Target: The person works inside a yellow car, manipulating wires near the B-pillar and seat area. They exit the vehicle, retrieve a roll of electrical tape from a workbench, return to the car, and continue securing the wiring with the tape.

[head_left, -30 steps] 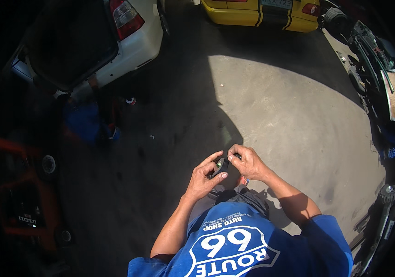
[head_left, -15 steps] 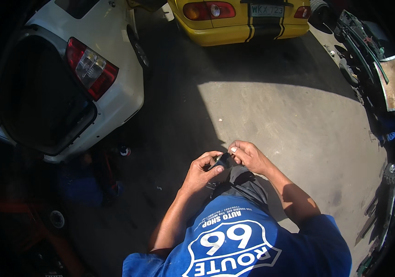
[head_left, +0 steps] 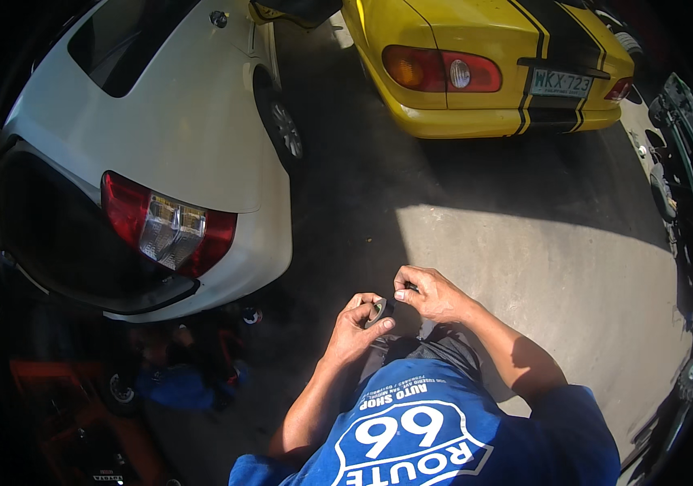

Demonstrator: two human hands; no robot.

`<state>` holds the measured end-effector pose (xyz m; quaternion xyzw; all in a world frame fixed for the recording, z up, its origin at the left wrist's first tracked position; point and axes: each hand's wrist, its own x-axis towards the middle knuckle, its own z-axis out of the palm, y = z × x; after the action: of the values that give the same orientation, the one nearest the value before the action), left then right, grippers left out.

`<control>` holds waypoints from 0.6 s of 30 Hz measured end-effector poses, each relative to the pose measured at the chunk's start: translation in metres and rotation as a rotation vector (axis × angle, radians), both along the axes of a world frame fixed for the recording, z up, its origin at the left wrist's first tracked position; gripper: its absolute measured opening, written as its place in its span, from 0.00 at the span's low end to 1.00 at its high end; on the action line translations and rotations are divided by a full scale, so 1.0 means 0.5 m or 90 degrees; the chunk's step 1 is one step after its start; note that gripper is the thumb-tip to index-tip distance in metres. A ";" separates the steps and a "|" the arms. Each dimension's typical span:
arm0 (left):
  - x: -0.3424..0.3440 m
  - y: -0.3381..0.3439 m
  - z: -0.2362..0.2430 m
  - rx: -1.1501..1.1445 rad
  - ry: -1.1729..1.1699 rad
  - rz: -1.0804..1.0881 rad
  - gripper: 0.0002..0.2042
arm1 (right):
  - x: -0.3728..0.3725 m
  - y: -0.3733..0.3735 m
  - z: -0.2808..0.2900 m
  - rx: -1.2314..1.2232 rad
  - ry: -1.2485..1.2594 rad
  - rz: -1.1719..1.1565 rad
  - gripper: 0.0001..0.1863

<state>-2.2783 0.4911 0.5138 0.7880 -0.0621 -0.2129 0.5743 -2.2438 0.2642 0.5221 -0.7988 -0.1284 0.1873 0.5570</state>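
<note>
In front of my waist, my left hand (head_left: pixel 352 328) is closed around a roll of black tape (head_left: pixel 380 313), gripped between thumb and fingers. The hollow centre of the roll shows, with a pale greenish inner side. My right hand (head_left: pixel 434 295) is slightly farther out and to the right, its thumb and fingers pinched together. A small dark bit shows at its fingers, too small to name. A narrow gap separates the two hands, and I cannot make out whether a strip of tape spans it.
A white car (head_left: pixel 193 97) with its rear opening exposed stands at left. A yellow car (head_left: pixel 476 105) with black stripes is ahead. At lower left are red equipment (head_left: pixel 47 389) and a blue item (head_left: pixel 176 385) in shadow. Assorted parts (head_left: pixel 681 121) line the right edge.
My hands have moved a little apart, and the roll has turned so its hollow centre shows more. My view has tilted up and left, bringing more of both cars into sight.
</note>
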 end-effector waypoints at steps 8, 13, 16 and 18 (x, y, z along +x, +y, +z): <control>0.433 0.076 -0.026 -0.031 -0.121 0.048 0.24 | 0.469 0.102 0.012 -0.037 -0.030 -0.038 0.09; 0.736 0.095 0.015 -0.038 -0.224 0.052 0.20 | 0.735 0.111 0.070 -0.038 -0.137 -0.140 0.07; 0.924 0.101 0.018 -0.044 -0.259 0.055 0.18 | 0.880 0.117 0.070 -0.016 -0.153 -0.204 0.07; 1.041 0.109 0.007 -0.009 -0.200 0.054 0.18 | 0.979 0.123 0.049 0.003 -0.199 -0.249 0.07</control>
<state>-1.7581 0.5454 0.5171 0.8094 -0.1190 -0.0621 0.5717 -1.7541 0.3258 0.5468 -0.8267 -0.0564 -0.0499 0.5576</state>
